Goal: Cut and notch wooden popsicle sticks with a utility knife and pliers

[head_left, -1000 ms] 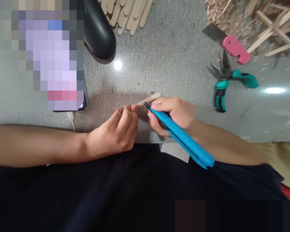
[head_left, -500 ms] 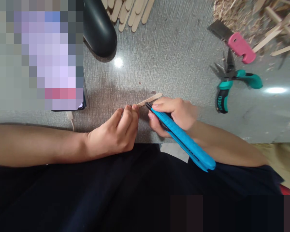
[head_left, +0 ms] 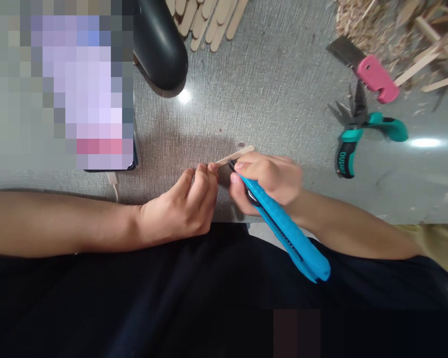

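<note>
A thin wooden craft stick (head_left: pixel 236 154) lies on the grey table near its front edge. My left hand (head_left: pixel 182 206) has its fingers curled and its fingertips pressing down on the stick's near end. My right hand (head_left: pixel 267 179) is wrapped round a long blue utility knife (head_left: pixel 283 228), whose dark tip rests against the stick right beside my left fingertips. The knife's handle slants down to the right over my forearm.
Teal-handled pliers (head_left: pixel 353 136) and a pink-handled scraper (head_left: pixel 369 72) lie at the right. Wood shavings and strips (head_left: pixel 403 35) fill the far right corner. A bundle of craft sticks (head_left: pixel 207 17) and a black rounded object (head_left: pixel 159 42) sit at the back. A phone with cable (head_left: pixel 112 171) lies left.
The knife's handle has swung slightly steeper and my right hand has closed in a little toward my left fingertips. The stick stays pinned in place.
</note>
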A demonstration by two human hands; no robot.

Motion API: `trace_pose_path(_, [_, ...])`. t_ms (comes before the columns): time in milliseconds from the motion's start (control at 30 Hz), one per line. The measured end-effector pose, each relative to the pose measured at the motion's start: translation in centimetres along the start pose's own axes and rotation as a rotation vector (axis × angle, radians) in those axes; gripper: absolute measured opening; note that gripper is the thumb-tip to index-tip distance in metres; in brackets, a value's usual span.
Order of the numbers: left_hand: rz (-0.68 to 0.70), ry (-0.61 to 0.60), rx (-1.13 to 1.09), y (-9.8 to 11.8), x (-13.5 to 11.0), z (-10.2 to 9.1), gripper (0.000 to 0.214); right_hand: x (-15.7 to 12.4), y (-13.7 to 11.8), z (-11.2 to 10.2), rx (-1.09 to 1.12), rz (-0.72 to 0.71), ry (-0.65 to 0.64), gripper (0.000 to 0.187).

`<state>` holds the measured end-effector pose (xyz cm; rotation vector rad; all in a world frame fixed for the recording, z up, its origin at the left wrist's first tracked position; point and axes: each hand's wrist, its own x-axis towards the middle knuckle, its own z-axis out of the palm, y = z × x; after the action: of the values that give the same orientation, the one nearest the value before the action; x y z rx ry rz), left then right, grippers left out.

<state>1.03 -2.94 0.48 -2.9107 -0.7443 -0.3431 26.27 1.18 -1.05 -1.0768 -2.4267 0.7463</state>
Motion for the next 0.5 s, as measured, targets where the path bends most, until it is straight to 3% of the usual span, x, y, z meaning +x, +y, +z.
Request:
trace_pose_path(200, [0.003, 0.01, 0.089, -0.1, 0.2, -0.1, 0.031, -0.5, -0.4, -1.2, 0.065, 0.049, -0.02, 0.029])
trace_pose_path(500, [0.026, 0.001, 0.06, -0.4, 0.5, -0.4, 0.04, -0.6, 0.0, 0.5, 0.074, -0.034, 0.026, 0.012])
